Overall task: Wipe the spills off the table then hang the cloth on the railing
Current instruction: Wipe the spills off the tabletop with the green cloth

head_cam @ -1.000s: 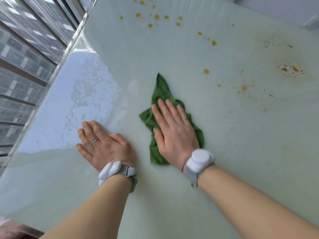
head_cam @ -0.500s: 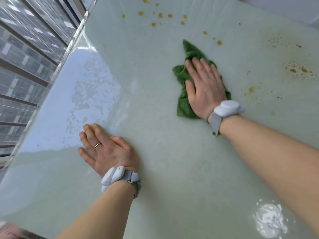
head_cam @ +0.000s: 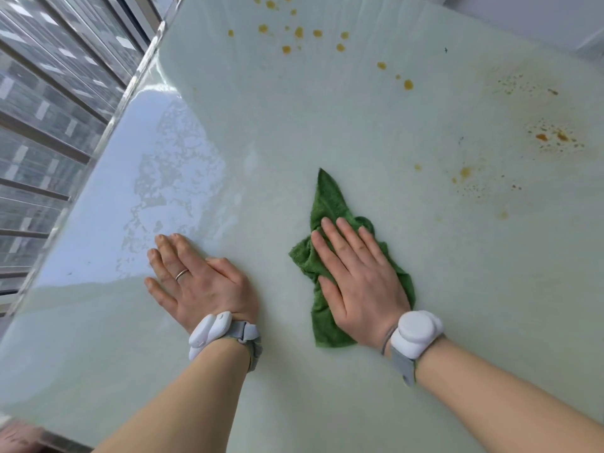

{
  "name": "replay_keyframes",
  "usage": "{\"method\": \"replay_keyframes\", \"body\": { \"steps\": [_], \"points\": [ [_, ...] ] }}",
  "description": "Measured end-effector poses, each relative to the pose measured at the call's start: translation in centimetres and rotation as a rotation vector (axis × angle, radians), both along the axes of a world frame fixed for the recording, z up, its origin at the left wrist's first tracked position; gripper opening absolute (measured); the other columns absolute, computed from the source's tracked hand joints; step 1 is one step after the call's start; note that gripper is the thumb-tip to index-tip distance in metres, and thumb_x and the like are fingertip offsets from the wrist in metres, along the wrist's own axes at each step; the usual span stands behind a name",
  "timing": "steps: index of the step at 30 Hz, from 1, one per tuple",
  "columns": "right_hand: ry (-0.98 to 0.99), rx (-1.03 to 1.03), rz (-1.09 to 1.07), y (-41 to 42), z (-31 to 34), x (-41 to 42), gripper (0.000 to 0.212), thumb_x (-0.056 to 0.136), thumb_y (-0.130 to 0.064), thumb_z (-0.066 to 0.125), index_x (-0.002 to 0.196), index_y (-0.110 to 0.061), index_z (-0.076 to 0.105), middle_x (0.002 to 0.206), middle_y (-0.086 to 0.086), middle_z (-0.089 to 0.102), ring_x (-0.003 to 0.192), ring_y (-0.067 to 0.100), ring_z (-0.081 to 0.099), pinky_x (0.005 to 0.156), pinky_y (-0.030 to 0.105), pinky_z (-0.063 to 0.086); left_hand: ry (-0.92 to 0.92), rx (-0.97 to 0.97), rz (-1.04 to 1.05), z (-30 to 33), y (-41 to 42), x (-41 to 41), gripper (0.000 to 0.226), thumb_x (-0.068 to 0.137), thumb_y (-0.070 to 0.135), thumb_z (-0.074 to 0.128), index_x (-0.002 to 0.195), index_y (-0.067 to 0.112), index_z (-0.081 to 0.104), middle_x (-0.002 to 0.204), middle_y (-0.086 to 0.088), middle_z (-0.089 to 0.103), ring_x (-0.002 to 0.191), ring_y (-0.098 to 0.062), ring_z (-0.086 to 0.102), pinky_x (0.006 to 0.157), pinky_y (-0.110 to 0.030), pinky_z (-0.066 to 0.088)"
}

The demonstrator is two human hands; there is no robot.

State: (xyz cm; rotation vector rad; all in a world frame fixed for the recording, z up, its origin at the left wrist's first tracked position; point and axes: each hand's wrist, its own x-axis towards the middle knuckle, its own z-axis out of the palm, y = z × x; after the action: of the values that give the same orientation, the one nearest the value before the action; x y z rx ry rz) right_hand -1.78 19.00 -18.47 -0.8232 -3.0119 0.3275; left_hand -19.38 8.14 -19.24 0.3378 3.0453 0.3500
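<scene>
Cloth lies mid-frame under the flat, straight-fingered right hand; left hand rests flat. Spills upper frame remain; hanging not begun.

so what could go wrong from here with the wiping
The right hand presses flat on a bunched green cloth, so it may smear rather than lift the orange drops at the far edge. The speckled stain to the right is easy to miss. The left hand rests by a wet sheen and might slip.
</scene>
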Motion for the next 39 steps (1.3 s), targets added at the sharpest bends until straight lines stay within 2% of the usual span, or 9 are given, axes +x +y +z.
{"method": "replay_keyframes", "body": {
  "steps": [4, 10, 16, 20, 23, 26, 29, 31, 39],
  "points": [
    [0.01, 0.018, 0.147, 6.1, -0.2, -2.0, 0.061, 0.101, -0.036, 0.039, 0.159, -0.018, 0.033, 0.166, 0.008, 0.03, 0.155, 0.027, 0.024, 0.129, 0.045, 0.015, 0.003, -0.01, 0.008, -0.2, 0.0, -0.1, 0.064, 0.092, 0.023, 0.026, 0.155, 0.012, 0.027, 0.165, -0.004, 0.021, 0.154, -0.024, 0.013, 0.125, -0.049, 0.008],
    [0.022, 0.092, -0.182, 14.3, -0.6, -7.3, 0.059, 0.104, -0.037, 0.029, 0.16, -0.019, 0.031, 0.166, 0.007, 0.032, 0.154, 0.026, 0.028, 0.129, 0.044, 0.015, 0.013, 0.021, -0.005, -0.3, 0.0, 0.0, 0.062, 0.093, 0.022, 0.029, 0.154, 0.011, 0.028, 0.165, -0.005, 0.022, 0.154, -0.024, 0.014, 0.125, -0.049, 0.008],
    [0.032, 0.093, -0.264, 8.7, -0.3, -4.6, 0.061, 0.104, -0.038, 0.031, 0.16, -0.013, 0.031, 0.166, 0.008, 0.03, 0.155, 0.027, 0.025, 0.129, 0.045, 0.015, -0.004, 0.033, -0.014, -0.1, -0.1, 0.0, 0.061, 0.093, 0.022, 0.03, 0.154, 0.012, 0.028, 0.165, -0.004, 0.022, 0.154, -0.023, 0.013, 0.125, -0.049, 0.007],
    [-0.008, 0.053, -0.179, 1.8, 0.2, 2.4, 0.061, 0.104, -0.037, 0.034, 0.161, -0.016, 0.028, 0.169, 0.007, 0.023, 0.157, 0.024, 0.018, 0.129, 0.045, 0.014, -0.03, 0.066, 0.002, 0.8, -0.4, -0.2, 0.058, 0.093, 0.018, 0.037, 0.151, 0.011, 0.033, 0.163, -0.005, 0.027, 0.153, -0.024, 0.017, 0.125, -0.048, 0.008],
    [-0.004, 0.04, -0.199, 0.3, 0.2, 6.4, 0.059, 0.104, -0.036, 0.035, 0.16, -0.018, 0.03, 0.169, 0.004, 0.023, 0.158, 0.021, 0.017, 0.128, 0.047, 0.018, -0.082, 0.083, 0.01, 2.6, 0.8, -0.3, 0.062, 0.092, 0.018, 0.047, 0.151, 0.013, 0.029, 0.159, -0.008, 0.03, 0.15, -0.025, 0.023, 0.125, -0.048, 0.009],
    [0.021, 0.03, -0.251, 1.0, 0.0, 7.4, 0.058, 0.104, -0.036, 0.034, 0.16, -0.019, 0.031, 0.168, 0.003, 0.026, 0.157, 0.02, 0.019, 0.128, 0.046, 0.019, -0.066, 0.115, -0.223, 3.8, 4.3, 0.9, 0.067, 0.09, 0.022, 0.048, 0.152, 0.015, 0.026, 0.158, -0.009, 0.03, 0.149, -0.025, 0.023, 0.126, -0.047, 0.006],
    [0.041, 0.06, -0.436, 2.6, -0.2, 7.4, 0.058, 0.105, -0.037, 0.03, 0.16, -0.019, 0.032, 0.167, 0.003, 0.028, 0.156, 0.022, 0.022, 0.129, 0.045, 0.016, -0.072, 0.104, -0.531, 3.3, 8.5, 2.3, 0.064, 0.091, 0.025, 0.044, 0.152, 0.014, 0.027, 0.16, -0.009, 0.03, 0.151, -0.023, 0.021, 0.126, -0.043, 0.001],
    [0.04, 0.086, -0.541, 4.4, -0.4, 7.4, 0.059, 0.105, -0.037, 0.029, 0.16, -0.019, 0.03, 0.167, 0.004, 0.029, 0.156, 0.023, 0.023, 0.129, 0.044, 0.014, -0.066, 0.075, -0.65, 1.9, 10.1, 2.6, 0.062, 0.092, 0.024, 0.041, 0.152, 0.014, 0.03, 0.161, -0.006, 0.029, 0.151, -0.024, 0.021, 0.126, -0.043, 0.004],
    [0.062, 0.161, -0.68, 13.0, -1.0, 1.8, 0.061, 0.102, -0.038, 0.03, 0.159, -0.016, 0.033, 0.165, 0.009, 0.033, 0.153, 0.029, 0.029, 0.128, 0.046, 0.016, 0.004, 0.095, -0.673, 0.0, 9.9, 2.6, 0.06, 0.093, 0.024, 0.039, 0.152, 0.01, 0.036, 0.161, -0.007, 0.032, 0.152, -0.025, 0.021, 0.125, -0.044, 0.007]
  ]
}}
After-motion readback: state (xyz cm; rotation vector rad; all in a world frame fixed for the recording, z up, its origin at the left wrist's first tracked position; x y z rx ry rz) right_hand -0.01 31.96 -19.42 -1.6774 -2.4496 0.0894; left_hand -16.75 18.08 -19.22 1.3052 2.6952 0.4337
